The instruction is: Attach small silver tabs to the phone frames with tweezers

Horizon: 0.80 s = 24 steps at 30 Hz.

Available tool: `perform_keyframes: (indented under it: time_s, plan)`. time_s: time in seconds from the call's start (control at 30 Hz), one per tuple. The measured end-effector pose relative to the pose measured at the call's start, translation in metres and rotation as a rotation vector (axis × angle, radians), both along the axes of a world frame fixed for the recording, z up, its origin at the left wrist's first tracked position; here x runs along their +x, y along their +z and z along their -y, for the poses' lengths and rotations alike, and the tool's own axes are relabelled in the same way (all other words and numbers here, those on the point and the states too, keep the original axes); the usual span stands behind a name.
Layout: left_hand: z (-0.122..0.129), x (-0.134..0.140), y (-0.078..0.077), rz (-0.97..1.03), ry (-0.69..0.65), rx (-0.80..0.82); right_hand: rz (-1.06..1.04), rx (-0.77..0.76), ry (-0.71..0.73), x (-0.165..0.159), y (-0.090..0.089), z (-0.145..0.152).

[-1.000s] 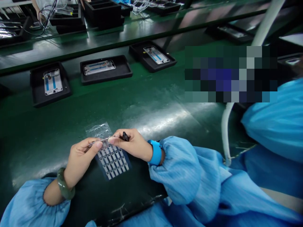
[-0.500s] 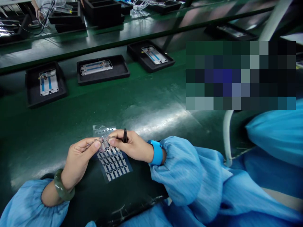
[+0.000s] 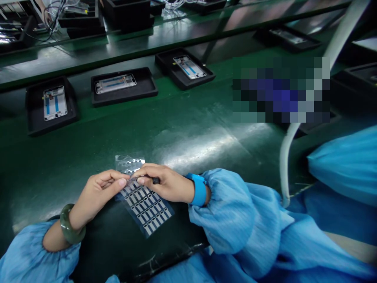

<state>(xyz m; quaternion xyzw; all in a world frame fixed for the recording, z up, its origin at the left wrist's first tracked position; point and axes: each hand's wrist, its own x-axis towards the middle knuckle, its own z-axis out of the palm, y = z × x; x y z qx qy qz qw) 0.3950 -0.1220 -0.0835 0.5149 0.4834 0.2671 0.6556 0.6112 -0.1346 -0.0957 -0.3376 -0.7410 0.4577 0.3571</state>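
Note:
A sheet of small die-cut adhesive stickers [image 3: 153, 212], silvery pieces in rows on a dark bluish backing, hangs between my hands over the table. My left hand [image 3: 98, 194], with a green bangle at the wrist, pinches its upper part between thumb and forefinger. Opposite it, my right hand [image 3: 169, 184] pinches the same part, fingertips almost meeting the left ones. A slim black tool [image 3: 155, 180], perhaps tweezers, is tucked in the right hand, mostly hidden. Beyond the fingertips the sheet's clear film end [image 3: 129, 160] shows creased and shiny.
Black trays holding phone frames stand along the back of the green bench: a left tray [image 3: 31, 118], a middle tray [image 3: 123, 98] and a right tray [image 3: 191, 84]. A pale curved pole [image 3: 284, 161] rises at right, near a blue sleeve [image 3: 347, 165]. Boxes [image 3: 126, 15] and cables sit behind.
The sheet's lower end has swung right and toward me. My fingertips have closed together at its upper part, and the black tool now lies lower in my right hand.

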Motion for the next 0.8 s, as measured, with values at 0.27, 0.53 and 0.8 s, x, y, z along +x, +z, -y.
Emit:
perform_keyframes:
  time_s: [0.27,0.53,0.8]
  plan:
    - [0.01,0.014,0.004,-0.125,0.023,0.29,0.071,0.075,0.042,-0.001,-0.001,0.001]
    - [0.007,0.012,0.005,-0.138,-0.013,0.304,0.012,0.004,0.059,-0.002,-0.009,0.002]
    - [0.007,0.018,0.01,-0.395,-0.193,0.518,0.031,-0.008,0.116,-0.001,-0.007,0.004]
